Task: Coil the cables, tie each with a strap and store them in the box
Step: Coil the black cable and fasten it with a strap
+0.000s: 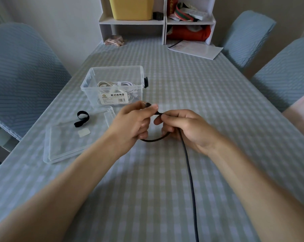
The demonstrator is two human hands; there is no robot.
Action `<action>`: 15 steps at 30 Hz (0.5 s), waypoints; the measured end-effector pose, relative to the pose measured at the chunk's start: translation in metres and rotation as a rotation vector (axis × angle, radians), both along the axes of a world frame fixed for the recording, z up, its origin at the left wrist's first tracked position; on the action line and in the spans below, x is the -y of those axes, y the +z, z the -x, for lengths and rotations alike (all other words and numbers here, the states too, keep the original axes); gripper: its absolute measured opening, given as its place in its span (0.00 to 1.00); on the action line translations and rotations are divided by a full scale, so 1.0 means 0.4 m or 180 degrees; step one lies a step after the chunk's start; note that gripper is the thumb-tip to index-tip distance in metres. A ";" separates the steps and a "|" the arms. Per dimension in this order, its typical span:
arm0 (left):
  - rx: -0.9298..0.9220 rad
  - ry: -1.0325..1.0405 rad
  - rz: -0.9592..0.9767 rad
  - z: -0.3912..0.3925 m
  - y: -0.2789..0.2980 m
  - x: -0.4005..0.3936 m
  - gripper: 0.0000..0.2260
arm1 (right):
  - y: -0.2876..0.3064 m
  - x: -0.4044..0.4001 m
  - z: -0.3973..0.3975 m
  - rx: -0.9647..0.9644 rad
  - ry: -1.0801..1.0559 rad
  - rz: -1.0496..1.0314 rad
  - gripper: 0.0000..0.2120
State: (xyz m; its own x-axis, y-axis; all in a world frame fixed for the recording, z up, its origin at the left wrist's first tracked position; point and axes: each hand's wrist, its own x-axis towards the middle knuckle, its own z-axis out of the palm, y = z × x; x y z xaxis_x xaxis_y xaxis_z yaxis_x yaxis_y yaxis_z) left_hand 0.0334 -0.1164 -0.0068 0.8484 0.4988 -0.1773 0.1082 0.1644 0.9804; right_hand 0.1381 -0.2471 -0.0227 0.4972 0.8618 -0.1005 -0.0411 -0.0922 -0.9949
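Pinching the black cable (187, 154) near its plug, the left hand (133, 122) and right hand (184, 126) hold one small loop at frame centre; the slack runs straight down toward the lower edge, nearer the right grip.

Checked counter (191, 88); white shelf (165, 21) at far end, yellow bin (130, 9), papers (196, 49), padded chairs (20, 67).

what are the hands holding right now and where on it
Both hold the dark round cable: the left hand pinches its plug end, the right hand grips the first loop just behind it.
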 end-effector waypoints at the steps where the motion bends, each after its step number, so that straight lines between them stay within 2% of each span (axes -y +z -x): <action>1: 0.0049 0.0078 0.0316 -0.002 0.000 -0.001 0.16 | 0.000 0.002 0.000 -0.0335 0.0026 -0.0099 0.11; 3: 0.0156 0.0222 0.0714 -0.008 0.004 -0.002 0.16 | 0.000 0.009 0.001 -0.0718 0.0169 -0.0231 0.11; 6: 0.0202 0.0377 0.0870 -0.006 0.007 -0.007 0.12 | 0.004 0.008 0.005 -0.0726 0.0249 -0.0259 0.12; 11: 0.0278 -0.0020 0.0764 -0.002 0.002 -0.008 0.09 | 0.011 -0.009 0.006 -0.0672 -0.0542 -0.0448 0.13; 13: 0.0253 -0.0252 0.0485 0.002 0.004 -0.013 0.10 | 0.006 -0.009 -0.002 -0.0439 -0.0726 -0.0433 0.14; 15: 0.0078 -0.0387 0.0073 0.006 0.012 -0.016 0.11 | 0.005 -0.004 -0.007 0.0225 -0.0643 -0.0270 0.14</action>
